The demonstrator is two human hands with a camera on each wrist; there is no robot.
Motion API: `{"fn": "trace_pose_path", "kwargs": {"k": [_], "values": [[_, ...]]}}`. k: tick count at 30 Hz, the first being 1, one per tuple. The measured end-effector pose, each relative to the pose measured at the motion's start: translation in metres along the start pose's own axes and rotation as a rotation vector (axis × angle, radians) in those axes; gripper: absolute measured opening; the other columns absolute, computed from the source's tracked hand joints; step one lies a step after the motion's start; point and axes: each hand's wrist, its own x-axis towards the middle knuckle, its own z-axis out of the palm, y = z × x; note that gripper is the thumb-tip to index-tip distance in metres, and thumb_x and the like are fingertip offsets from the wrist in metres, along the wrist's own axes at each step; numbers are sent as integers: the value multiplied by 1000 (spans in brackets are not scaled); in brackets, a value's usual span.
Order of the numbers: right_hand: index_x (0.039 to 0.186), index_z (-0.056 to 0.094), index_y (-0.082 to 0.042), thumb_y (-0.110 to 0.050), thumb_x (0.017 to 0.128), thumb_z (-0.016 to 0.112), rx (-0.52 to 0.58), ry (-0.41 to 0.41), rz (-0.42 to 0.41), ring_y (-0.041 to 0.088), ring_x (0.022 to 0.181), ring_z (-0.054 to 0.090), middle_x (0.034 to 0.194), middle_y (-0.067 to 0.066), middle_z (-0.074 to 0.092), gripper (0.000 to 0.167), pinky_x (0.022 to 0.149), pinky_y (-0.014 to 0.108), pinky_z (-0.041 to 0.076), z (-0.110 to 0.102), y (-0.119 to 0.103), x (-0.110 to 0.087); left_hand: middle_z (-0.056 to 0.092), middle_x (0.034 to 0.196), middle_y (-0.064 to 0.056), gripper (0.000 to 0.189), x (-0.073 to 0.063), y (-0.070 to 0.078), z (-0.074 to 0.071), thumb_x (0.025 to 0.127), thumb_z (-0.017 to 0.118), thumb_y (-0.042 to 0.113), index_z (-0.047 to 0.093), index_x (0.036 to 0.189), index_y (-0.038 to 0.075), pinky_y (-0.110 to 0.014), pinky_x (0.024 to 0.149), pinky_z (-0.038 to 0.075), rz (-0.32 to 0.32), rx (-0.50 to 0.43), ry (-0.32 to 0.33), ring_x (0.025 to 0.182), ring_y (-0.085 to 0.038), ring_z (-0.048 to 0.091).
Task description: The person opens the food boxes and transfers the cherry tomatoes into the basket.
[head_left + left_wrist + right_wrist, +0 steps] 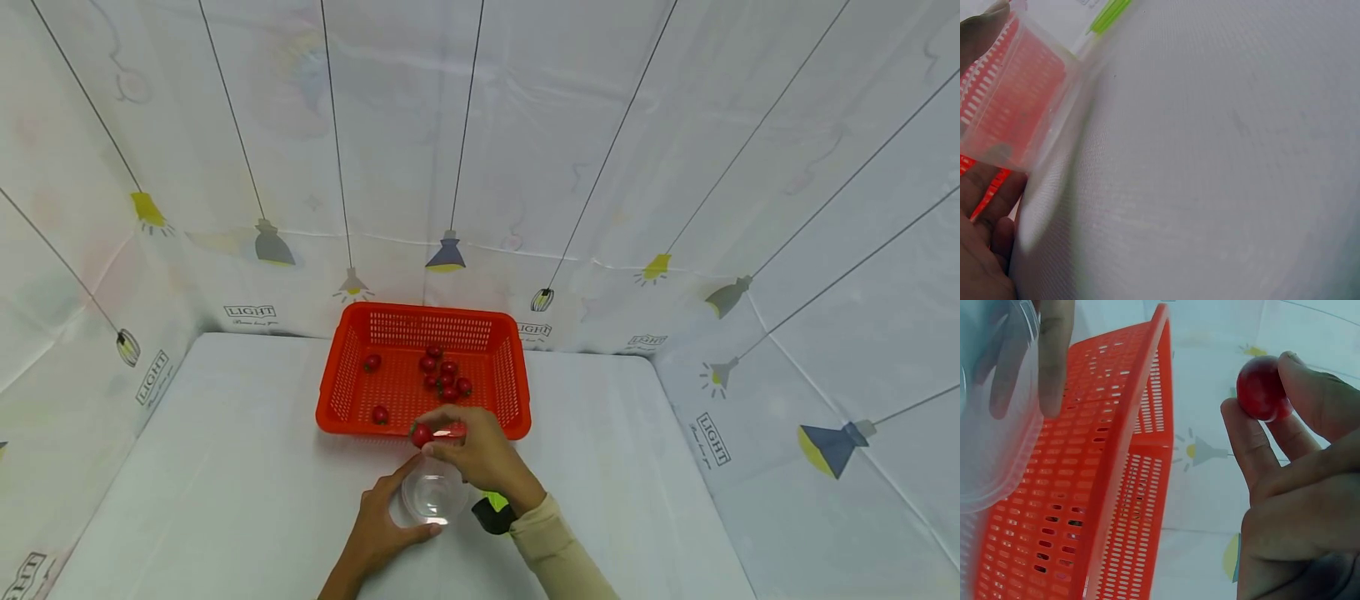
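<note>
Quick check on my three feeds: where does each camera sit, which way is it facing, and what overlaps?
Head: looks forward and down at the red slotted plastic basket; left hand, right hand.
Left wrist: close on the clear plastic cup; palm.
Right wrist: faces the small red round fruit; fingers.
Shared: basket and cup show in all three.

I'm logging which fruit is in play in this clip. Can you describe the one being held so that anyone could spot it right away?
Find the orange basket at the back of the white table. Just in front of its near rim, the right hand pinches a small red fruit above the clear cup that the left hand grips. It alone is outside the basket, in fingertips.
</note>
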Motion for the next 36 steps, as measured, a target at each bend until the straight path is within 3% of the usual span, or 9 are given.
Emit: {"fn": "trace_pose_path", "kwargs": {"k": [6,12,21,27,33,36], "values": [[125,77,-30,-19,94,83,-33,33,11,9,48,49,125,0,76,34,46,26,54,-4,-2,7,62,153,9,103,1,1,0,67,95,61,42,156,57,-40,98,38,-1,15,-4,129,-17,58],[126,76,-29,-21,94,83,-87,64,-1,11,54,51,124,-3,76,34,50,25,55,-9,-5,13,63,151,11,104,1,1,0,68,95,62,41,157,57,-42,99,38,-10,23,-18,127,-16,57],[127,75,-28,-17,95,81,-119,92,-23,13,58,56,123,-7,77,34,52,27,55,-16,-9,25,63,148,16,106,1,2,0,64,96,65,39,152,66,-39,99,39,-42,3,-22,125,-11,54],[128,75,-28,-18,96,81,-165,116,-32,13,86,65,125,-10,76,34,72,27,59,-18,-8,32,64,146,14,105,1,2,0,64,97,62,39,152,66,-39,97,39,-42,5,-20,124,-12,54],[126,76,-28,-16,95,82,-175,135,-14,20,79,60,118,-9,77,34,62,25,51,-19,-6,40,64,148,13,104,1,2,0,66,96,61,40,154,62,-37,96,38,-14,12,-18,126,-13,55],[126,77,-28,-15,95,81,-177,142,-7,17,86,62,120,-9,77,34,68,26,54,-21,-4,45,63,149,14,105,0,1,0,65,96,61,41,155,60,-36,96,38,0,8,-15,128,-12,56]]}}
